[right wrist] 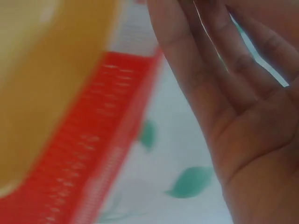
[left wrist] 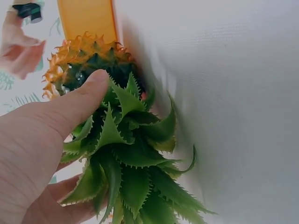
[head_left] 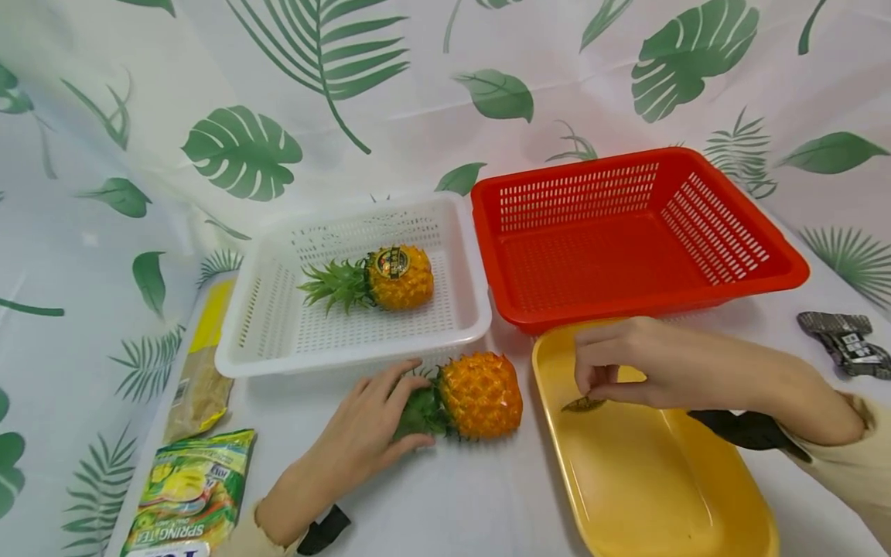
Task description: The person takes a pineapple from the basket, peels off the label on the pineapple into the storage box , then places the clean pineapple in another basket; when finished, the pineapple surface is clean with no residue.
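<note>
Yellow tray [head_left: 647, 480], right of the white basket [head_left: 348, 358], sits beneath the right hand [head_left: 636, 363], its fingers bent near a brown item [head_left: 578, 405]; grip unclear. The left hand [head_left: 376, 418] grips the near pineapple [head_left: 483, 396] in front of that basket; the labelled pineapple [head_left: 411, 282] already lies inside.

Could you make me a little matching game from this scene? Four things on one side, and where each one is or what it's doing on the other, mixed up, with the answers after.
Things
1. Left grip
2. Right grip
3. Green packet
4. White basket

Places and states
A. Lower left of the head picture
B. Holds one pineapple by its leaves
C. Has another pineapple lying inside
D. Over the yellow tray

Right pairs: 1-B, 2-D, 3-A, 4-C
</note>
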`<state>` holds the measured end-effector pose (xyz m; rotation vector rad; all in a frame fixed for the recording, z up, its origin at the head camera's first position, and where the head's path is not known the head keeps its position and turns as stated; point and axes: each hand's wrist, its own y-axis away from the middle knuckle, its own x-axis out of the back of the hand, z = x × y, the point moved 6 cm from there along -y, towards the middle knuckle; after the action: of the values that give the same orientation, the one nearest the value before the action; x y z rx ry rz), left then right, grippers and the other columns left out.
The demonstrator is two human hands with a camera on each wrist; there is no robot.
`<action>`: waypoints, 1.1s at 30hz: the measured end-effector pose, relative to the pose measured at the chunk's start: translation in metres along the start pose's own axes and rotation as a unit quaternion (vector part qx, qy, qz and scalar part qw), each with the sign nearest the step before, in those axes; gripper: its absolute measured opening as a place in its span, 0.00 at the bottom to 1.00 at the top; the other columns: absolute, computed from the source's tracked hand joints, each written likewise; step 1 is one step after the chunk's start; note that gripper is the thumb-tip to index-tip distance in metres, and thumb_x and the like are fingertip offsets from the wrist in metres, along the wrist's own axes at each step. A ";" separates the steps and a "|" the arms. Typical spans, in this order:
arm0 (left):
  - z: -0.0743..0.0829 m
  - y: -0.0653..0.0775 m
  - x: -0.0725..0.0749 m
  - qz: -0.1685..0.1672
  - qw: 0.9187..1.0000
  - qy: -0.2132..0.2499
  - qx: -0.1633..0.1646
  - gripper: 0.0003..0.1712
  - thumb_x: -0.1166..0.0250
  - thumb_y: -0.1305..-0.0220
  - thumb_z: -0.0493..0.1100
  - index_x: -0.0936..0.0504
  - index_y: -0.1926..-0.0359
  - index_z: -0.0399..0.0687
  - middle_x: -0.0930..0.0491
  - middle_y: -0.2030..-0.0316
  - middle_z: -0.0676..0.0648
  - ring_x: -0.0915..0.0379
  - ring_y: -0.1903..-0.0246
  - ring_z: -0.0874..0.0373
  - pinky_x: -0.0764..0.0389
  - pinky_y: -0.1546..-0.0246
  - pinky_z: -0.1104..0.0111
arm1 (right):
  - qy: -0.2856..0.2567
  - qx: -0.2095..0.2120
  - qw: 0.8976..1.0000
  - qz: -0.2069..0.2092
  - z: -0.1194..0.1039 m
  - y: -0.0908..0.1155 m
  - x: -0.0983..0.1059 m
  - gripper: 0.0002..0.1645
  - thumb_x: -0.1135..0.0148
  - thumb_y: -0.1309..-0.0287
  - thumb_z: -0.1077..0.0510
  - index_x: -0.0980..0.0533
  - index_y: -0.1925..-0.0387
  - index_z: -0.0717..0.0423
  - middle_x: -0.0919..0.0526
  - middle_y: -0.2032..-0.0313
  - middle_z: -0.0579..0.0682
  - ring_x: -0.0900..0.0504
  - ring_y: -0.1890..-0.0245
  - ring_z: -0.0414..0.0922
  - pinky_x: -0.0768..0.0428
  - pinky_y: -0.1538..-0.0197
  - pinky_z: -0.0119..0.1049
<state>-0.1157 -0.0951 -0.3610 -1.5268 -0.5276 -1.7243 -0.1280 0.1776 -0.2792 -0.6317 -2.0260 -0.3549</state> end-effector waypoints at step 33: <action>-0.001 0.002 -0.001 0.004 1.000 0.009 0.020 0.37 0.29 0.46 0.60 0.29 0.39 0.53 0.33 0.32 0.46 0.27 0.42 0.50 0.23 0.48 0.55 | -0.002 -0.043 0.999 -0.006 0.047 -0.021 -0.058 0.17 0.25 0.56 0.68 0.25 0.76 0.47 0.25 0.79 0.35 0.32 0.77 0.28 0.28 0.74 0.24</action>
<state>-0.1148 -0.0976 -0.3623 -1.4815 -0.5425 -1.7098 -0.1491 0.1663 -0.3526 -0.6736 -2.0285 -0.4511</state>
